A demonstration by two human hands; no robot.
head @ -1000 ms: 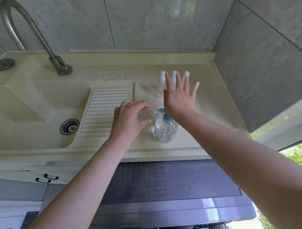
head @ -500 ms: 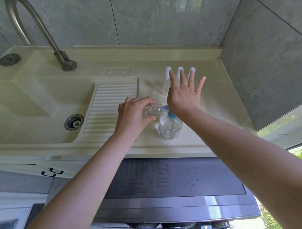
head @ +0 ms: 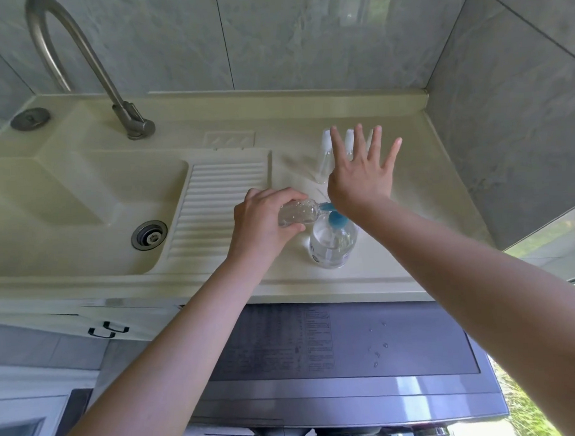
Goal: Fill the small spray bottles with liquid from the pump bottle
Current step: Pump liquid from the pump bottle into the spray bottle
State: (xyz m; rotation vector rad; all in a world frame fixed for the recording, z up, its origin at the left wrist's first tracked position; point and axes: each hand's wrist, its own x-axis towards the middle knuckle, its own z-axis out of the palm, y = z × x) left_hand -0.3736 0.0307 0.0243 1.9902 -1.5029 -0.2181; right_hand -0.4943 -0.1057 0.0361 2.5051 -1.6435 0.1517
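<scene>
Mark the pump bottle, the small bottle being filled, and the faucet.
pump bottle (head: 332, 245): head view, clear body.
small spray bottle (head: 297, 212): head view, clear side, held in the left hand.
faucet (head: 88, 55): head view, curved metal neck.

Cream sink (head: 83, 192) with drain (head: 149, 234), ribbed washboard (head: 214, 207), curved metal faucet (head: 88, 61), grey tiled wall (head: 306, 37).

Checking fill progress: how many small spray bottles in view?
4: one gripped sideways in the left hand at the pump bottle spout; three standing behind the right hand, partly hidden.
</scene>
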